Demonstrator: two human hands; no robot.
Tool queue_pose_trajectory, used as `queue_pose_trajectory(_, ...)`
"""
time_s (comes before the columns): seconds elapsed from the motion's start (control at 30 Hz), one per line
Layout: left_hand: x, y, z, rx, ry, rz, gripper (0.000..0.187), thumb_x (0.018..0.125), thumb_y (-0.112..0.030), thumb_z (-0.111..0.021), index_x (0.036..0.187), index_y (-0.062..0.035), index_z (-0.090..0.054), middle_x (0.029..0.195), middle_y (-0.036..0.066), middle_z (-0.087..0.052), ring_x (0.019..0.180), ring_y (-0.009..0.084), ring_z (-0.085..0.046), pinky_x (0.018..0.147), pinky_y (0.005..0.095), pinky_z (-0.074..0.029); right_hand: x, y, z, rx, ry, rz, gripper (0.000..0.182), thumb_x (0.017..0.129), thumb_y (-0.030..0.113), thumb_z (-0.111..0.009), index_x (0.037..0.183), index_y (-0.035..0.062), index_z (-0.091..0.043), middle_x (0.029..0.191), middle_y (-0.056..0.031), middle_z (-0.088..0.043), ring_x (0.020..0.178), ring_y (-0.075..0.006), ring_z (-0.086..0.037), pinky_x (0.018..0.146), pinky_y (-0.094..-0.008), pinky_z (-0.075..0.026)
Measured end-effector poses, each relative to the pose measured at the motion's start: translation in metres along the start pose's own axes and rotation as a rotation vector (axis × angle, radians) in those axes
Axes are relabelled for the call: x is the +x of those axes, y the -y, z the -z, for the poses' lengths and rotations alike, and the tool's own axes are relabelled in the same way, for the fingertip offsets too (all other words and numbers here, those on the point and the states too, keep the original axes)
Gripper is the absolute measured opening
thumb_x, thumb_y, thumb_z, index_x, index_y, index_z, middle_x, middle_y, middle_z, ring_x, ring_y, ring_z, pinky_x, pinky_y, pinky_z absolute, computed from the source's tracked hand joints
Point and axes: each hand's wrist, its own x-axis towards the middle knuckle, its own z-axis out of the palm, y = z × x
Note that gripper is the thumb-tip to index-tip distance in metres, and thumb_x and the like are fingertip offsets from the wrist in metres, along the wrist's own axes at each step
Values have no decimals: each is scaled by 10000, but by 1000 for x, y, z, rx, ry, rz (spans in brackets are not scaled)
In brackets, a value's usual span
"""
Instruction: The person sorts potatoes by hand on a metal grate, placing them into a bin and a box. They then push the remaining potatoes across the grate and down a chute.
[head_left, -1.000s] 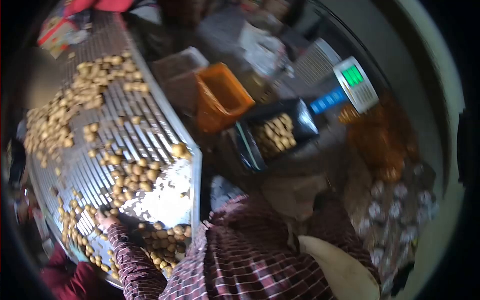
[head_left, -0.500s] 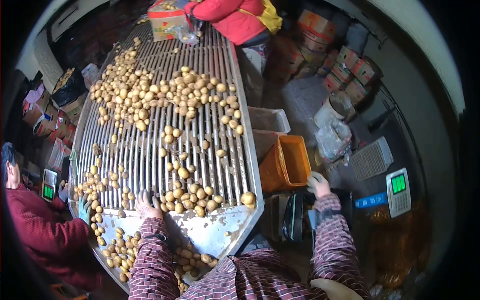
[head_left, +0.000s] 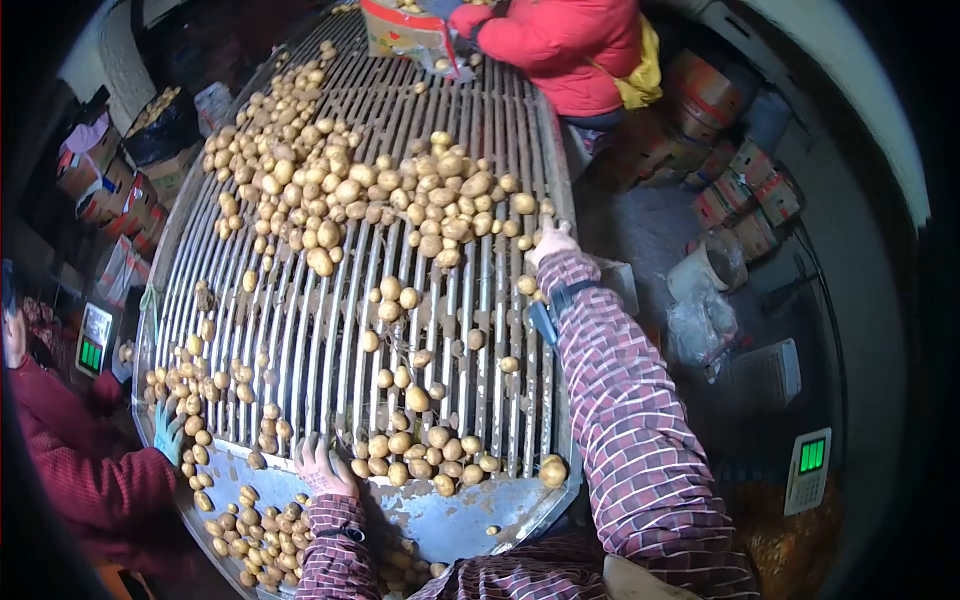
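Plaid-sleeved right hand [head_left: 552,243] has left the orange crate for potatoes [head_left: 440,195] (fingers spread, empty).

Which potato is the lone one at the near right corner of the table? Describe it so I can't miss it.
Start at the slatted table and follow its right edge down to the smooth metal lip. The potato sits there alone, right of the near cluster, and is bigger than those.

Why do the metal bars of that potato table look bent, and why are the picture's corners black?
Head view: a fisheye lens bows the bars of the sorting table and rings the frame in black. The potatoes and both hands, right hand and left hand, are sharp. Light glares on the wet metal lip.
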Motion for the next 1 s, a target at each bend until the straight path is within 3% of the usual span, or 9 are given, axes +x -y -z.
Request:
queue_pose_trajectory(0.17, 1, -2, 4, -34, 58, 72, 390, 790, -150, -486, 1132, 10, -583, 1199, 225, -526, 1134, 427, -455, 998, 538, -336, -10, 39, 22, -154, 243, -110, 688, 791, 239, -701, 1404, 188, -391, 1477, -155, -300, 1287, -359, -452, 1031, -502, -418)
queue_pose_trajectory(0.33, 0, -1, 0, -40, 33, 86, 351, 799, -135, -496, 1106, -1, -599, 1195, 216, -534, 1134, 417, -459, 999, 523, -338, 1, 9, -19, -118, 184, 36, 475, 792, 159, -710, 1234, 126, -541, 1291, -197, -516, 1215, -382, -514, 1002, -474, -433)
queue_pose_trajectory(0.43, -2, -2, -2, -28, -2, 88, 309, 814, -138, -519, 1075, 1, -608, 1179, 212, -544, 1128, 415, -465, 998, 516, -345, -56, -9, -44, -78, 33, 171, 293, 939, 303, -478, 1142, 122, -586, 1114, -177, -595, 1011, -351, -627, 924, -446, -477)
queue_pose_trajectory(0.5, -5, 2, -9, -23, -49, 80, 298, 814, -144, -532, 1060, 4, -612, 1177, 215, -543, 1126, 415, -465, 996, 516, -351, -78, -33, -97, 694, 321, 15, 440, 822, 121, -686, 1224, 184, -519, 1275, -150, -446, 1154, -351, -554, 915, -410, -529)
queue_pose_trajectory(0.57, -10, 6, -18, 2, -101, 75, 265, 819, -142, -553, 1035, -9, -626, 1159, 194, -561, 1125, 403, -469, 995, 515, -356, -170, -3, -58, -428, 190, 324, 449, 818, 125, -678, 1223, 243, -523, 1255, -153, -447, 1202, -342, -506, 892, -409, -543)
queue_pose_trajectory(0.73, -27, -11, -9, 58, -73, 117, 233, 813, -158, -602, 1023, -75, -660, 1155, 111, -580, 1186, 353, -452, 1004, 490, -363, -263, -26, -98, 155, 183, 500, 596, 737, -37, -603, 1270, 228, -566, 1267, -200, -498, 1076, -406, -560, 960, -420, -476)
queue_pose_trajectory(0.9, -62, -50, 34, 78, 127, 168, 370, 772, -154, -665, 1130, -78, -616, 1236, 84, -557, 1257, 334, -417, 1044, 478, -343, -300, -50, -69, 1512, 658, 50, 482, 791, 44, -722, 1239, 54, -546, 1035, -54, -637, 923, -203, -634, 773, -312, -520)
queue_pose_trajectory(0.97, -77, -61, 39, -307, -21, 64, 405, 787, -84, -668, 1180, -37, -584, 1255, 160, -540, 1215, 334, -479, 1008, 453, -405, -291, -69, -105, 1779, 878, -132, 472, 818, 62, -715, 1253, 60, -534, 1063, -59, -637, 923, -177, -638, 772, -307, -527)
queue_pose_trajectory(1.0, -81, -77, 43, -650, 134, 253, 388, 852, -174, -629, 1220, -69, -563, 1256, 134, -545, 1163, 307, -518, 950, 439, -442, -300, -70, -101, 1748, 830, -58, 482, 818, 54, -716, 1263, 67, -531, 1067, -61, -641, 921, -170, -641, 768, -306, -533)
